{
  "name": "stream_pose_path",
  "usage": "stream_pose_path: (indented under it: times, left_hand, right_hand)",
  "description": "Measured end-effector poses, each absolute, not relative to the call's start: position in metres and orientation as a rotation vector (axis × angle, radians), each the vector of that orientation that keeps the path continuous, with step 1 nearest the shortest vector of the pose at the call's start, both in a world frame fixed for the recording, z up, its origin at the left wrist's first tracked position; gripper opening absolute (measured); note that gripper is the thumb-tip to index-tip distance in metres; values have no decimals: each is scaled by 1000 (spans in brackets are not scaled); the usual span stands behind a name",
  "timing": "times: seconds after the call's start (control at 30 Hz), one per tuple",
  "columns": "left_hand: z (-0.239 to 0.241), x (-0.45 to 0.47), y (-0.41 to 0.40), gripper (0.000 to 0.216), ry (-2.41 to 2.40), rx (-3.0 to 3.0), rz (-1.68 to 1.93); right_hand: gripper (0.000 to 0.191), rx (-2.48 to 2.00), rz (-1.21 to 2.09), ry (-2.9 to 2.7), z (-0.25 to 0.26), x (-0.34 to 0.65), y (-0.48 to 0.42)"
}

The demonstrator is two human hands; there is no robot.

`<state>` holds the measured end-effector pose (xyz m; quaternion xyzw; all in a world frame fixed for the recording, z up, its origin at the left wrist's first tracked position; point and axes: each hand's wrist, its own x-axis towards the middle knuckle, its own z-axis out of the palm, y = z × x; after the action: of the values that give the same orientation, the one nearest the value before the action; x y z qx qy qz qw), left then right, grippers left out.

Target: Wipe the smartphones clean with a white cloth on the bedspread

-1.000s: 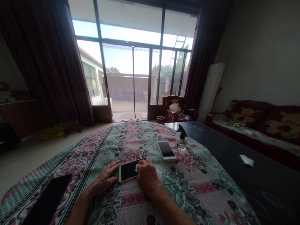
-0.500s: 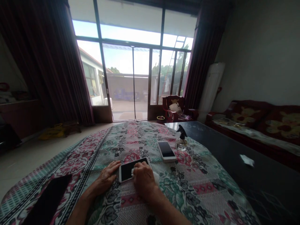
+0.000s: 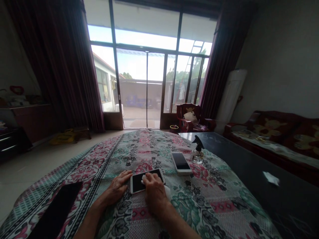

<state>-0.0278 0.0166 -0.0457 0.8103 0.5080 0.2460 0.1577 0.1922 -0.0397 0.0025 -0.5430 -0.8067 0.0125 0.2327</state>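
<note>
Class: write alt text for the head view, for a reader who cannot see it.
A person's right hand presses a white wipe on the dark screen of a phone, whose edge the left hand touches, on a floral cloth. A second phone and a spray bottle sit beyond.

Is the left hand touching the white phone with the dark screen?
Touching. Head view: the left hand rests its fingers against the left edge of the white, dark-screened phone, with no gap.

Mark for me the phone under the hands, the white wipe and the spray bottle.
phone (image 3: 136, 183): head view, uncovered part of the dark screen.
white wipe (image 3: 167, 192): head view, the end that shows on the right.
spray bottle (image 3: 198, 143): head view, black trigger head.
</note>
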Motion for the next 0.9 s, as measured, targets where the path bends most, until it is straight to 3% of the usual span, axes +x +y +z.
stream_pose_path:
  times: [0.2,0.33,0.6,0.9]
  left_hand:
    - [-44,-28,18,55,1416,2325,700]
    - [-41,-27,18,54,1412,2315,711]
    - [-40,-27,18,56,1424,2318,716]
    - [-44,-25,19,56,1444,2325,713]
  right_hand:
    - [36,-1358,118,-2445,-6,160,-53]
    - [16,-1483,125,-2319,4,179,-45]
    - [34,-1793,-33,-2012,6,226,-19]
    - [35,-1381,82,-2295,-1,185,-32]
